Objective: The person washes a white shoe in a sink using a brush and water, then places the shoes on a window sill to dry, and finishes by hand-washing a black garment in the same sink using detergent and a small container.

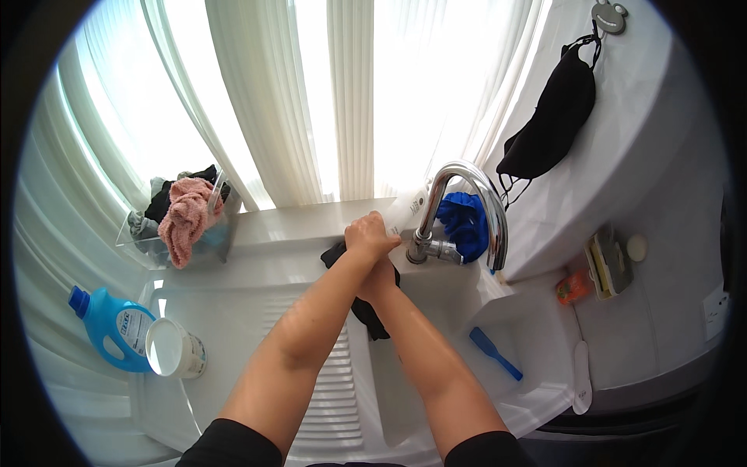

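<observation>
My two hands meet over the edge between the ribbed washboard (336,389) and the basin of the white sink (405,373). A bunched black cloth (369,317) is gripped between them, its ends sticking out to the left and hanging below. My left hand (369,236) is closed in a fist at the far side. Just nearer, my right hand (378,279) is wrapped round the cloth, its fingers mostly hidden by the left wrist. The chrome faucet (459,210) stands right of my hands, and I see no water running from it.
A blue brush (496,354) lies in the basin. Left are a blue detergent bottle (117,331), a white tub (175,350) and a clear basket (144,253) of clothes. A blue cloth (462,226) sits behind the faucet; a black mask (552,117) hangs on the wall.
</observation>
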Tool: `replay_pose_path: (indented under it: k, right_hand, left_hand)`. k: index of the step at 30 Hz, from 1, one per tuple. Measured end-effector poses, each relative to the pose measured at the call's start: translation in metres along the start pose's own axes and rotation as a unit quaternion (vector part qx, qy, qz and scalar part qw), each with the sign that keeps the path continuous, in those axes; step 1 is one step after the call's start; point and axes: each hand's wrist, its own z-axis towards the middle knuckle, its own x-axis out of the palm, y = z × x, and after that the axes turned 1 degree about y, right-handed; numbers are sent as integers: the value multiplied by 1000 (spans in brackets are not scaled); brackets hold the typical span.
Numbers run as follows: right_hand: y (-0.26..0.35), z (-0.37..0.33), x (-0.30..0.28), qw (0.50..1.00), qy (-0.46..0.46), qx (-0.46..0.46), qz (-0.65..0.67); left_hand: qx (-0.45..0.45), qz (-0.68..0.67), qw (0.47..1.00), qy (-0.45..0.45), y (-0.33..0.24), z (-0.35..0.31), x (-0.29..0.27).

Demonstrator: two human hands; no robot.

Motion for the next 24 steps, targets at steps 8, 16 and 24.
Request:
replay_pose_path:
  k: [8, 16, 24]
  right_hand:
    - [-7, 8, -27, 939, 101, 238, -228]
    - [13, 22, -37, 896, 195, 295, -269]
    - [-50, -57, -33, 912, -56, 384, -136]
  left_hand:
    - [38, -6, 979, -200, 121, -54, -39]
    - [14, 38, 961, -273, 175, -108, -46]
    - [53, -68, 969, -232, 199, -141, -22]
